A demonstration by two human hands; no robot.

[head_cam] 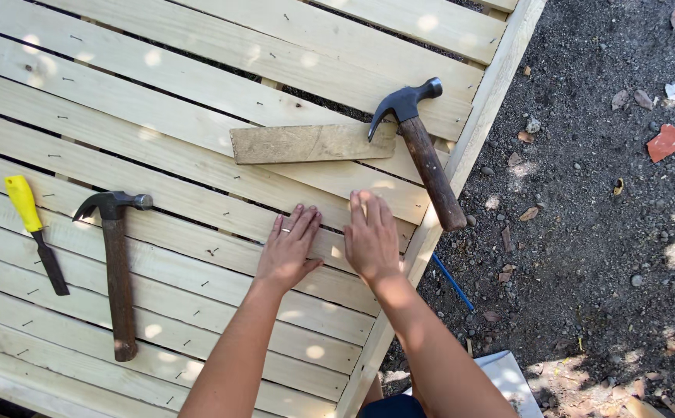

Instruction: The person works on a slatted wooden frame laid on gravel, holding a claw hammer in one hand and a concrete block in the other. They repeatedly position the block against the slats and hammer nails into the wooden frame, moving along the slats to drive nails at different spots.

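My left hand (288, 249) and my right hand (371, 238) lie flat, palms down and fingers spread, side by side on a pale wooden slat (198, 236) of a slatted panel (159, 101). Neither hand holds anything. A short weathered wood block (310, 143) lies across the slats just beyond my fingers. A claw hammer with a brown handle (426, 155) rests beside that block, its head touching the block's right end. A second claw hammer (117, 263) lies to the left of my left hand.
A chisel-like tool with a yellow handle (34, 232) lies at the far left. Small nails stick up along the slats. The panel's frame edge (469, 147) borders dark gravel ground (600, 232) with stones, leaves, a red shard (666, 142) and a blue rod (452, 280).
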